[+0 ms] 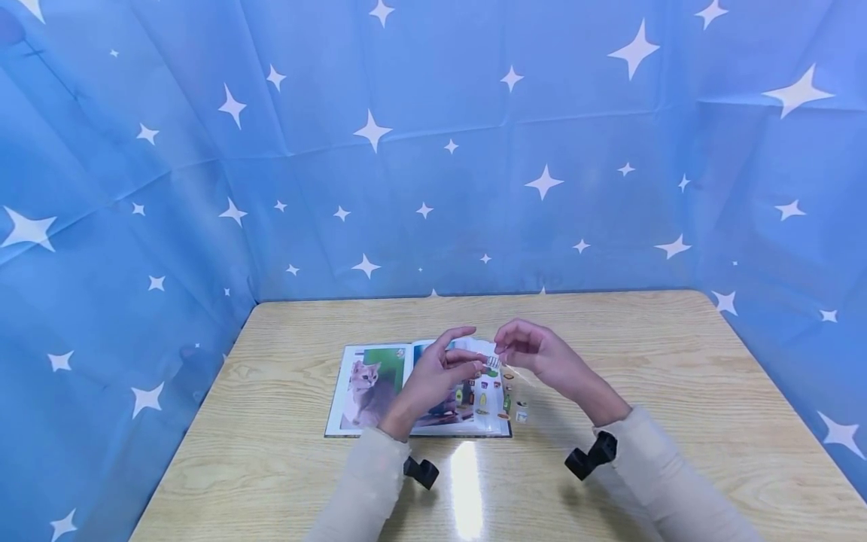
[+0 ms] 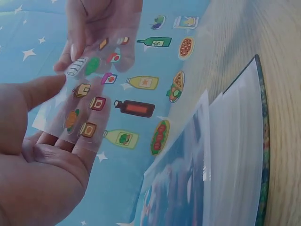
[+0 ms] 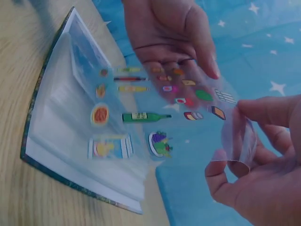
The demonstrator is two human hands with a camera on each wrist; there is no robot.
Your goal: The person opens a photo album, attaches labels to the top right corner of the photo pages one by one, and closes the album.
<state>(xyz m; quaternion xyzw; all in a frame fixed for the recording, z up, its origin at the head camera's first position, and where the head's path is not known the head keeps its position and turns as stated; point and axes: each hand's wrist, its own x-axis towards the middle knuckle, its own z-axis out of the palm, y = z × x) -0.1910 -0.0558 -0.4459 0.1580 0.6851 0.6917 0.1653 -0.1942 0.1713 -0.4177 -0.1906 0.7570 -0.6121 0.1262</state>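
A clear sticker sheet (image 2: 120,84) printed with small foods and bottles hangs above the right page of an open photo album (image 1: 366,388). In the head view my left hand (image 1: 433,376) reaches over the album with its fingers extended and its thumb raised. Those fingers lie behind the sheet and show through it in both wrist views. My right hand (image 3: 263,165) pinches the sheet's curled corner between thumb and fingers, beside a white striped sticker (image 3: 225,95). A green bottle sticker (image 3: 146,117) is also on the sheet.
The album lies on a light wooden table (image 1: 271,482), its left page showing a cat photo (image 1: 369,384). A blue curtain (image 1: 433,188) with white stars stands behind the table and at its sides. Each wrist wears a black camera mount (image 1: 592,455).
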